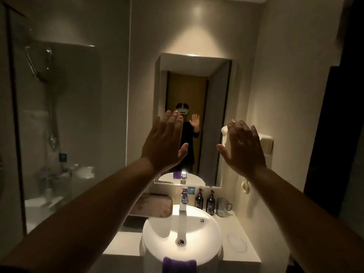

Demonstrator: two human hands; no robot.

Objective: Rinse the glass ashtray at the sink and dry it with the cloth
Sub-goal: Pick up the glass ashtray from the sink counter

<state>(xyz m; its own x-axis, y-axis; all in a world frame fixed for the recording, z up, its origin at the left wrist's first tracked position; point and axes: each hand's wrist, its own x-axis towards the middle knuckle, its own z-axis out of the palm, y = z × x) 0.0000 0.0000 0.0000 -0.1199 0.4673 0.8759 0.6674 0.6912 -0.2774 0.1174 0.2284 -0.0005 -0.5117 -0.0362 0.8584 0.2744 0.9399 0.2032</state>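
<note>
Purple cloth (179,263) drapes the sink (157,233) rim; both hands — left (163,142), right (244,146) — are raised above it, each grip released, empty. Glass ashtray (237,243) sits on the tabletop (226,225), right of the basin.

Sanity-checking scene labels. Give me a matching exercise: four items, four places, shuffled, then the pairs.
Items:
1 glass ashtray
2 purple cloth
3 brown tray
4 dark pump bottles

Places:
A counter left of the tap
B counter right of the basin
C near rim of the basin
D by the wall, right of the tap

Pairs: 1-B, 2-C, 3-A, 4-D
</note>
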